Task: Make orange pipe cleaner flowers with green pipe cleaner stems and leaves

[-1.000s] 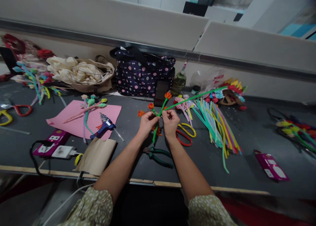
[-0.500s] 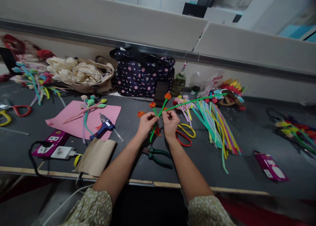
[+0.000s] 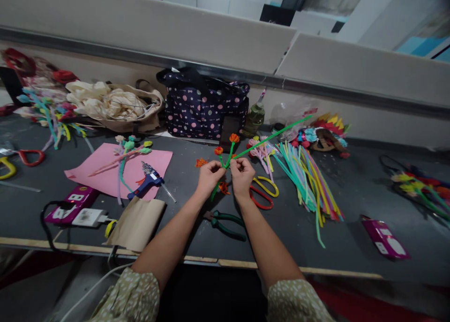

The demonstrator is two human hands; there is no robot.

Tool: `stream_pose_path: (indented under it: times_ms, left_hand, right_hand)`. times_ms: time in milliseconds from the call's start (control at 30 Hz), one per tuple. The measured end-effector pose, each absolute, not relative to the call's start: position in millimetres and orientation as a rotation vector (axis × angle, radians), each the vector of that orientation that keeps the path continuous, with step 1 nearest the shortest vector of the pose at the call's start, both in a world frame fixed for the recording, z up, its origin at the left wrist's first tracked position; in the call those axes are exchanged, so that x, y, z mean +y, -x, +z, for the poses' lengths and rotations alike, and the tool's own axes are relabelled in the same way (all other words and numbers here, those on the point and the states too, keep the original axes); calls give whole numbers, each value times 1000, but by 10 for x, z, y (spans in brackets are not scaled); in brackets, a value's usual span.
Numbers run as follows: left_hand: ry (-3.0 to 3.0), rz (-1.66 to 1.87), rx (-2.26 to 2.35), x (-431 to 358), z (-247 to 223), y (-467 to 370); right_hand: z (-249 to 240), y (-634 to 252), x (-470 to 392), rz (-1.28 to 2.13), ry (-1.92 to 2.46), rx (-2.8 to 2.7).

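Near the middle of the dark table, my left hand (image 3: 209, 175) pinches green stems that carry orange flowers (image 3: 234, 138). Close beside it, my right hand (image 3: 242, 175) is closed on a long green pipe cleaner (image 3: 277, 133), which slants up to the right from where the stems meet. Below the hands lie pliers with green handles (image 3: 227, 223). Scissors with red and yellow handles (image 3: 263, 201) rest just right of my right hand. An orange tuft (image 3: 200, 162) sits left of the flowers, and another orange piece is partly hidden beneath my hands.
A pink sheet (image 3: 105, 165) bears flower stems and a blue glue gun (image 3: 146, 183). Brown paper (image 3: 135, 226) lies near the front edge. Colourful pipe cleaners (image 3: 309, 181) spread to the right. Behind stand a dotted bag (image 3: 204, 108) and a green bottle (image 3: 255, 118).
The long green pipe cleaner now points more steeply upward. The flower stems have turned slightly, bringing the upper orange flower a little left and down. Both hands stay closed at nearly the same place.
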State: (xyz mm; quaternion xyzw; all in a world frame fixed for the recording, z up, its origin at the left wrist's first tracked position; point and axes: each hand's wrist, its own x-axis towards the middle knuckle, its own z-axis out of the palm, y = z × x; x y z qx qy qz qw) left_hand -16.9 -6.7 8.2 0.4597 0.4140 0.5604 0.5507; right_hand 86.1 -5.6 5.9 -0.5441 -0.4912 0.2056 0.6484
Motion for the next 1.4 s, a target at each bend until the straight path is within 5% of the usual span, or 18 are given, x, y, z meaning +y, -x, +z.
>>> stream_pose_path:
  times_ms: [1400]
  left_hand:
    - [-1046,1490,1004,7,13,224]
  right_hand:
    - [41,-784,-83,544,1189,-1185]
